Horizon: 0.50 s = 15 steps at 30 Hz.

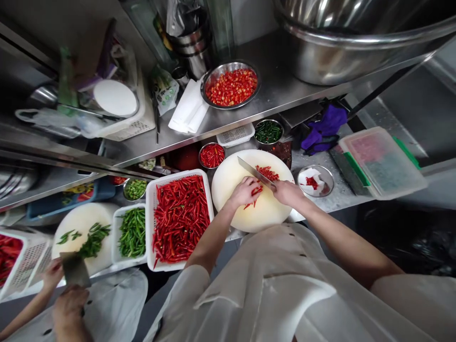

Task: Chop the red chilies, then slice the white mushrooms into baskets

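Note:
My right hand [285,192] grips a kitchen knife [257,174] by its handle, the blade angled up and left over a round white cutting board [228,204]. Red chili peppers [256,190] lie under the curled fingers of my left hand [244,191], which presses them against the board close to the blade. Beyond the knife sits a small heap of chopped red chili [267,173]. A few thin red pieces lie on the near side of my left hand.
A white basket of whole red chilies [152,223] stands to the left, beside a tub of green chilies [116,237]. Farther left, a co-worker's hand holds a cleaver [74,268]. A steel plate [329,183] is at the right. A shelf edge [213,135] crosses above the board.

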Available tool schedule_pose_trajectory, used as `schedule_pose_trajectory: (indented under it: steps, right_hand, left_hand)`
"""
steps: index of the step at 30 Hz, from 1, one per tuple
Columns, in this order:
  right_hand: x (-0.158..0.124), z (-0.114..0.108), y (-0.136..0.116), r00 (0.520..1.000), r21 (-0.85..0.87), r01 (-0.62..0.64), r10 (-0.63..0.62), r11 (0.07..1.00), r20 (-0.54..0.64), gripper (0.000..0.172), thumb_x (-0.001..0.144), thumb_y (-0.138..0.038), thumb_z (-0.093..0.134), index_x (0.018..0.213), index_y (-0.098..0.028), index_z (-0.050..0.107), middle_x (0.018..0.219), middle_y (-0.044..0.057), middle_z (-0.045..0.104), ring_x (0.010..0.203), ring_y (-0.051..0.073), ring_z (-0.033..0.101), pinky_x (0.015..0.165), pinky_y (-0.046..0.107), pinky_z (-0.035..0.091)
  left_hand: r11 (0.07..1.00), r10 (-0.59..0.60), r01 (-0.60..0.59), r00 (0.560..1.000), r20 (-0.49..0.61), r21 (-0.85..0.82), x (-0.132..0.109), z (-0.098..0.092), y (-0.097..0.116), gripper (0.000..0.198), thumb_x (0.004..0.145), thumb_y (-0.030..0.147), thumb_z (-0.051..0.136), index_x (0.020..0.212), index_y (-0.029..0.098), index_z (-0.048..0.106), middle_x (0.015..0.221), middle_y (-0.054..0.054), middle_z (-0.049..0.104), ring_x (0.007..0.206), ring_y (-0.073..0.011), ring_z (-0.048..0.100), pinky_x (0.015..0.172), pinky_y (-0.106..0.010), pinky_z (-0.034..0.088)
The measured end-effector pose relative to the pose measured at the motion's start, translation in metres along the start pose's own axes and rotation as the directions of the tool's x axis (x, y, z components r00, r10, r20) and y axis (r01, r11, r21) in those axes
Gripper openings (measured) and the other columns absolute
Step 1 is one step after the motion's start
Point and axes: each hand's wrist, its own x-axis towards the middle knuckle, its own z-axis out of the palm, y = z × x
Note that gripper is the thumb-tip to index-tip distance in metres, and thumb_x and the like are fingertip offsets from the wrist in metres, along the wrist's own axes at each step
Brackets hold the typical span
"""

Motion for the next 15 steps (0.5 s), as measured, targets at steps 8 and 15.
schedule_pose_trajectory:
  steps: [8, 15]
  right_hand:
    - [0.027, 0.003, -0.02, 0.998, 0.024, 0.065, -0.065, 0.998, 0.005, 0.042, 0.109, -0.041, 0.041, 0.122, -0.015, 0.072, 0.124, 0.02, 0.076, 0.118, 0.03, 0.072, 0.089, 0.032, 0.051]
    - [0.021, -0.001, -0.014, 0.997, 0.024, 0.072, -0.072, 0.997, -0.018, 0.04, 0.108, -0.038, 0.043, 0.127, -0.018, 0.072, 0.124, 0.017, 0.077, 0.116, 0.029, 0.071, 0.09, 0.031, 0.051]
  left_hand:
    - [0.995, 0.075, -0.079, 0.994, 0.074, 0.059, 0.004, -0.002, 0.001, 0.017, 0.101, 0.034, 0.059, 0.107, 0.022, 0.07, 0.116, -0.01, 0.066, 0.121, -0.0262, 0.057, 0.112, -0.042, 0.051]
    - [0.994, 0.04, -0.042, 0.999, 0.019, 0.105, -0.005, 0.0, 0.007, 0.016, 0.098, 0.033, 0.064, 0.105, 0.02, 0.071, 0.119, -0.01, 0.067, 0.12, -0.0274, 0.057, 0.111, -0.042, 0.05]
